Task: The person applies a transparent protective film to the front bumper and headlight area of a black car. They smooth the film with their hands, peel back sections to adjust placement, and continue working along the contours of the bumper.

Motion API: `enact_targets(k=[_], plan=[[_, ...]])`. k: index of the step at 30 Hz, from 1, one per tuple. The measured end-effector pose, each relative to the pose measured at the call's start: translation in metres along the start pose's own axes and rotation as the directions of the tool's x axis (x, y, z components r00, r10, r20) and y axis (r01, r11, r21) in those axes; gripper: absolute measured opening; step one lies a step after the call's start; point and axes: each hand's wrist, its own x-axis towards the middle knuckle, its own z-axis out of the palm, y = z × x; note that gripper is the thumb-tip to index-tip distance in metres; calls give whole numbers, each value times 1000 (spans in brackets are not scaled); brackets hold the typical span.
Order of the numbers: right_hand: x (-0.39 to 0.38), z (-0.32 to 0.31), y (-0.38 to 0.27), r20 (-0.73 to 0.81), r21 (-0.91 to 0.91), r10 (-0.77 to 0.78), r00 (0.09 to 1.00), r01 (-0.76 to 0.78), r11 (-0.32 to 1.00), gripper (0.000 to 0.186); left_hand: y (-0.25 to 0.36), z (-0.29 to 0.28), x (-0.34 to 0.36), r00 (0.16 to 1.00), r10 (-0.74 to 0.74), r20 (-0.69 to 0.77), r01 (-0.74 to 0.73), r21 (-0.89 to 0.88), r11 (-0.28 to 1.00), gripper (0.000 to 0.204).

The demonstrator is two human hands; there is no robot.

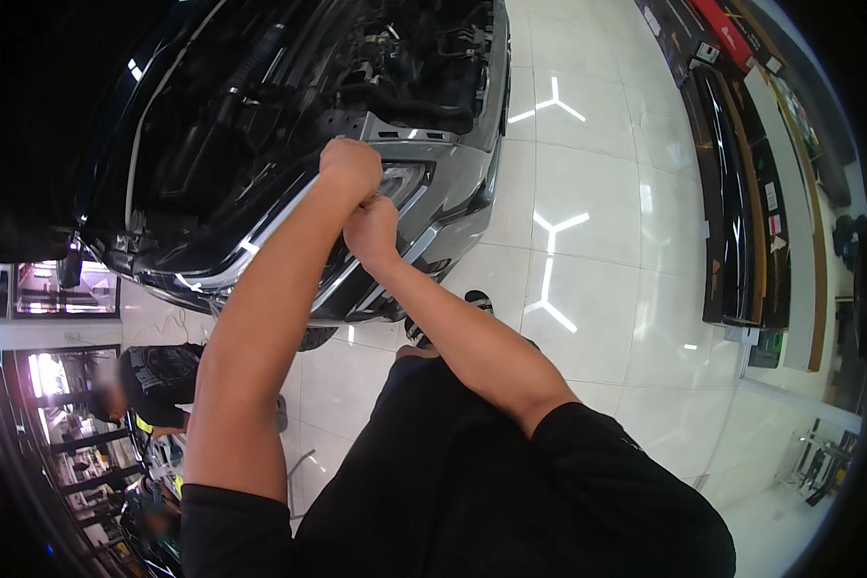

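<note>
Both of my arms reach forward to the front corner of a dark grey car with its engine bay (pixel 395 58) exposed. My left hand (pixel 351 166) is closed in a fist just above the headlight (pixel 405 181). Right below it, my right hand (pixel 371 231) is also closed, its fingertips close to the left hand at the headlight's inner edge. Whatever the fingers pinch is too small or hidden to name. Beside the hands run the bright grille trim (pixel 260 236) and the grey front fender (pixel 467 173).
Long boxes and rolls (pixel 737 193) are stacked along the right wall. Glossy white floor tiles (pixel 588 279) lie between them and the car. At the lower left a person in a dark shirt (pixel 162 378) is near the car's front. A thin cable (pixel 178 323) lies on the floor there.
</note>
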Motion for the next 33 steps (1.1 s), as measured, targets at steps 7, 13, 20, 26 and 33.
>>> enact_targets(k=[7,13,20,26,33], plan=[[-10,5,-6,-61,-48,-6,998,3,999,30,-19,19,-20,993,52,-104,-72,-201,977,27],[-13,1,0,31,-47,61,998,-59,997,27,-21,29,-27,984,95,-151,-129,-242,962,27],[16,-72,3,437,-234,226,870,-133,963,43,-22,33,-35,973,118,-198,-174,-294,940,27],[59,-81,-20,318,-264,416,852,-342,902,64,-21,29,-38,971,150,-187,-196,-262,945,25],[65,-41,-4,294,-87,431,853,-425,901,45,-15,34,-44,962,147,-228,-198,-219,955,21]])
